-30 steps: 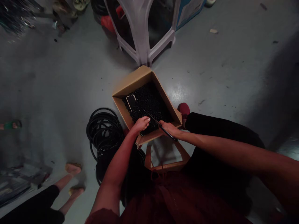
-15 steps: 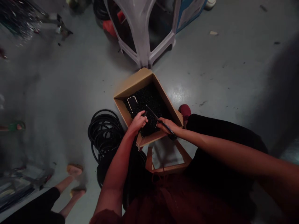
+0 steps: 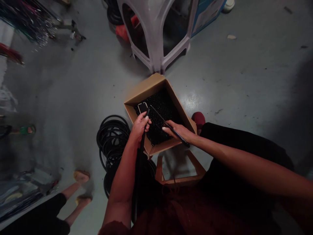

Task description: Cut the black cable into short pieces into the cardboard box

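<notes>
While likely steadying black tube (image 3: 141, 143), left hand (image 3: 141, 124): pinching it near its tip.
Right hand (image 3: 181, 131): curling fingers around long tool (image 3: 179, 136), likely for firm holding.
Box (image 3: 146, 88): sitting under fingers, likely holding black bits (image 3: 168, 106) together.

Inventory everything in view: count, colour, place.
Cardboard box: 1, brown, centre
Small pieces: many, black, in box
Pale-edged rectangle: 1, dark, in box
Coiled tubing: several loops, black, left
Tube: 1, black, in left hand
Scissors-like tool: 1, dark, in right hand
Plastic stool: 1, grey, top centre
Carton: 1, blue, behind plastic stool
Wooden stool: 1, brown, bottom centre
Strands: uncountable, mixed, top left
Sandals: 2, yellowish, lower left
Shoe: 1, maroon, right of box
Left hand: 1, bare, over box
Right hand: 1, bare, over box
</notes>
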### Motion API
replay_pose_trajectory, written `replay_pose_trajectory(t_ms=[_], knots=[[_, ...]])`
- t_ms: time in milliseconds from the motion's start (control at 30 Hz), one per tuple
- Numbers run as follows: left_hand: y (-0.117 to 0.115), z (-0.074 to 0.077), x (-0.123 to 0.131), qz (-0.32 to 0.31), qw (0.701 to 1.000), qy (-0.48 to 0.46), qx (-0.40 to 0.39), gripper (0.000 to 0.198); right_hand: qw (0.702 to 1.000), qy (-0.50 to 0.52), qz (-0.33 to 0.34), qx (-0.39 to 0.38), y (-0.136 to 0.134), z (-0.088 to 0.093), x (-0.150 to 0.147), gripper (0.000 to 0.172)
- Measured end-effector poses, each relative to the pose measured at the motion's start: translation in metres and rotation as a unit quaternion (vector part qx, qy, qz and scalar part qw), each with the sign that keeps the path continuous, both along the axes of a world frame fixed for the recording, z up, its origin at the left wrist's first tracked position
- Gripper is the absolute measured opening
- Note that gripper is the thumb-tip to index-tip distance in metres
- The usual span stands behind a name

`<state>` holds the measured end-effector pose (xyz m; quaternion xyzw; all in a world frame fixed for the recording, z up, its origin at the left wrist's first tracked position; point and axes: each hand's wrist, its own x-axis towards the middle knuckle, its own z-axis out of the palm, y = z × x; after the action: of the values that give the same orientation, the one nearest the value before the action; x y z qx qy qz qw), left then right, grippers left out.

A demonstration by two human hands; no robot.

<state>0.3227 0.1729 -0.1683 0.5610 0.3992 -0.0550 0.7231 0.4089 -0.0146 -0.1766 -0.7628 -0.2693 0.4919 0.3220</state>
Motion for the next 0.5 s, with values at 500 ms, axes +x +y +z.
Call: replay_pose_trajectory(t_ms=[500], knots=[[-0.0088,0.0046,0.0001,-0.048,0.994,0.005,0.093,0.032,0.999,-0.009,0.028,-0.022,0.0057,0.0018,-0.0004,0.046]])
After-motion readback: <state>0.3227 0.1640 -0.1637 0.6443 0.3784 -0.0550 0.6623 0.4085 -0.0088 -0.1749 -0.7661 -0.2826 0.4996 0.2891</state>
